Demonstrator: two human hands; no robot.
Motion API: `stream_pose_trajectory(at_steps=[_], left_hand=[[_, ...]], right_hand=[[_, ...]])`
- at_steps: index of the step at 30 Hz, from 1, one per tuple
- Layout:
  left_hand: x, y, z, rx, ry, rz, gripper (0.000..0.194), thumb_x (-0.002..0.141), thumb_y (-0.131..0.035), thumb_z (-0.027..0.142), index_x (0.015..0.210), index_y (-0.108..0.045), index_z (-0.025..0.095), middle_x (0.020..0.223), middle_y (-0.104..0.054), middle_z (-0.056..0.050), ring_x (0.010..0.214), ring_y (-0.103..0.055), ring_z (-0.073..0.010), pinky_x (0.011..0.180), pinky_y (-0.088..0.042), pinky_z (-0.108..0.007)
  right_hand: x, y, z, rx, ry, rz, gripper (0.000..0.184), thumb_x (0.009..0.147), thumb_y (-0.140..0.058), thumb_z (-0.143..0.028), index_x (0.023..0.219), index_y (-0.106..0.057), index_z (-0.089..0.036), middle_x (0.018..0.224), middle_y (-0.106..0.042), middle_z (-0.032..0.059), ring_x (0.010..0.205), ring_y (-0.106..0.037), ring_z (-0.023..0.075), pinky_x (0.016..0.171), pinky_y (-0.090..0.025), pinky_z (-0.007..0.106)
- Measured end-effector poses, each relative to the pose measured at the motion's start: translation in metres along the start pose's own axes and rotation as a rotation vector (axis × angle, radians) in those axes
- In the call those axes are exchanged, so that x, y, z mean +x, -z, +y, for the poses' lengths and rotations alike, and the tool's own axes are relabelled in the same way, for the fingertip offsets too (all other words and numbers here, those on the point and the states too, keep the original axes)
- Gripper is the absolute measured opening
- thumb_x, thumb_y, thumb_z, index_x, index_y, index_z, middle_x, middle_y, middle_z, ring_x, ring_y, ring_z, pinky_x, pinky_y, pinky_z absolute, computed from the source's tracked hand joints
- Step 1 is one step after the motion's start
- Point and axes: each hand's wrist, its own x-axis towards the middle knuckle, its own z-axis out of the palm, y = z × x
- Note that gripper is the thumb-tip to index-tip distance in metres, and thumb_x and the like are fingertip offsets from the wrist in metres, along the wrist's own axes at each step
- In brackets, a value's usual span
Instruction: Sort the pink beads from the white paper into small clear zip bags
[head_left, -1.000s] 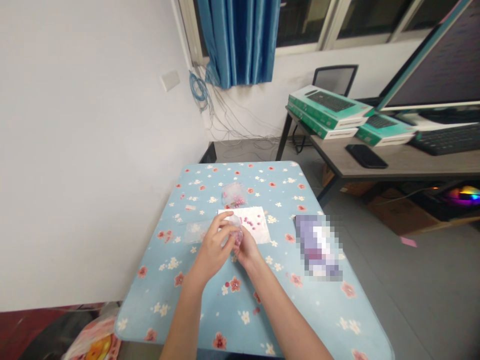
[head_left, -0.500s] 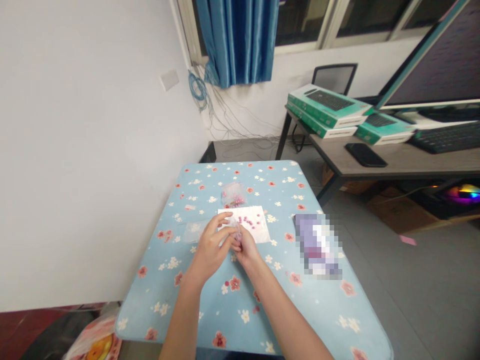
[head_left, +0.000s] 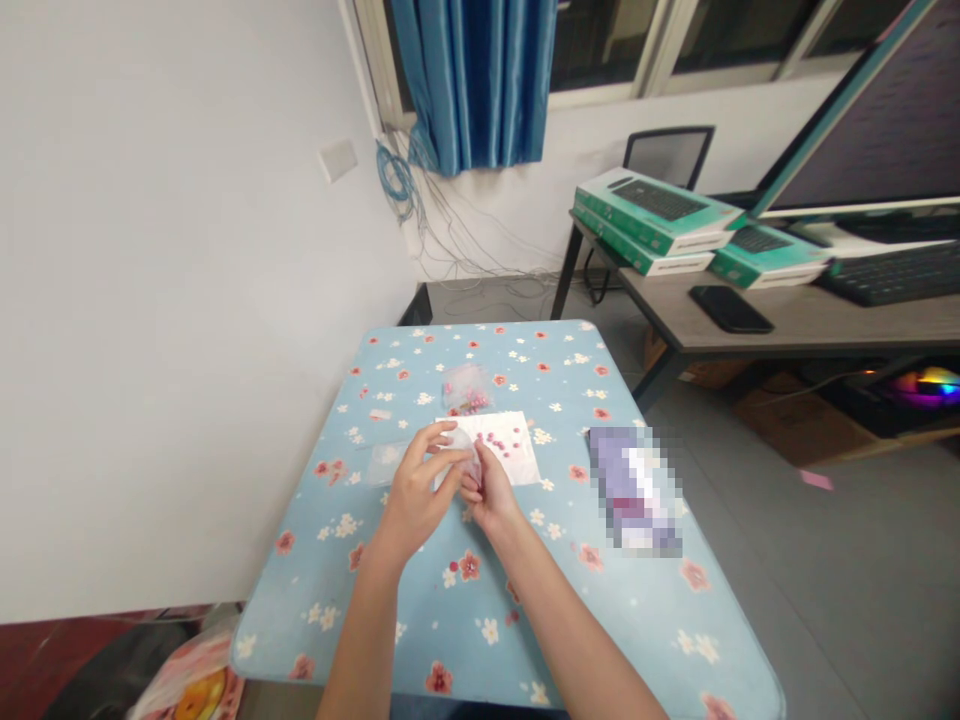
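Both my hands meet over the middle of a blue flowered table (head_left: 600,620). My left hand (head_left: 417,489) and my right hand (head_left: 487,490) pinch a small clear plastic bag (head_left: 463,455) between their fingertips, just above the near edge of a white sheet of paper (head_left: 517,455). Several small pink beads (head_left: 501,440) lie scattered on that sheet. A second clear bag with pink beads (head_left: 466,389) lies beyond the paper. An empty clear bag (head_left: 382,460) lies flat to the left of my left hand.
A pixelated purple and white object (head_left: 636,490) lies on the table's right side. A white wall stands close on the left. A desk (head_left: 787,325) at the right holds green keyboard boxes (head_left: 652,220), a black phone (head_left: 731,310) and a monitor. Cables hang below a blue curtain.
My hands have shifted slightly left with the small bag; the pink contents seen in it a second ago are hidden behind my fingers now.
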Motion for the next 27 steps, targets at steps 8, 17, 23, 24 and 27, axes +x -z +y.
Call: stream_pose_trajectory(at_steps=[8,17,23,24,27], left_hand=[[-0.011,0.006,-0.016,-0.095,0.264,0.041,0.027,0.079,-0.064,0.034,0.103,-0.065,0.022,0.138,-0.042,-0.01,0.114,-0.054,-0.0235,0.093,-0.05,-0.04],[-0.02,0.001,-0.036,-0.423,0.603,0.029,0.028,0.072,-0.068,0.036,0.093,-0.071,0.017,0.093,-0.073,-0.008,0.084,-0.067,-0.0201,0.085,-0.053,-0.035],[-0.025,0.012,-0.044,-0.539,0.709,0.11,0.036,0.063,-0.074,0.036,0.092,-0.071,0.015,0.087,-0.073,-0.008,0.076,-0.067,-0.0187,0.07,-0.056,-0.029],[-0.026,0.015,-0.046,-0.543,0.721,0.118,0.038,0.061,-0.075,0.037,0.092,-0.071,0.015,0.087,-0.073,-0.008,0.077,-0.067,-0.0194,0.068,-0.056,-0.03],[-0.029,0.028,-0.055,-0.538,0.752,0.139,0.043,0.057,-0.077,0.041,0.09,-0.071,0.014,0.091,-0.072,-0.01,0.081,-0.067,-0.0219,0.066,-0.056,-0.031]], right_hand=[[-0.008,-0.005,0.001,-0.185,0.309,0.095,0.033,0.068,-0.069,-0.042,0.064,-0.045,-0.019,0.044,-0.038,-0.0116,0.032,-0.024,0.0013,0.031,-0.011,0.015],[-0.01,-0.009,0.004,-0.283,0.356,0.161,0.037,0.065,-0.068,-0.049,0.065,-0.045,-0.02,0.048,-0.037,-0.0105,0.035,-0.026,0.0036,0.033,-0.009,0.018],[-0.004,-0.012,0.016,-0.425,0.373,0.14,0.041,0.065,-0.066,-0.056,0.064,-0.047,-0.019,0.047,-0.04,-0.0091,0.036,-0.029,0.0048,0.035,-0.013,0.019],[-0.001,-0.012,0.018,-0.465,0.388,0.123,0.042,0.065,-0.065,-0.057,0.063,-0.047,-0.019,0.047,-0.041,-0.0086,0.038,-0.03,0.0051,0.035,-0.015,0.02],[0.011,-0.016,0.023,-0.567,0.43,0.068,0.047,0.065,-0.065,-0.059,0.055,-0.043,-0.019,0.046,-0.04,-0.0079,0.04,-0.031,0.0053,0.038,-0.02,0.02]])
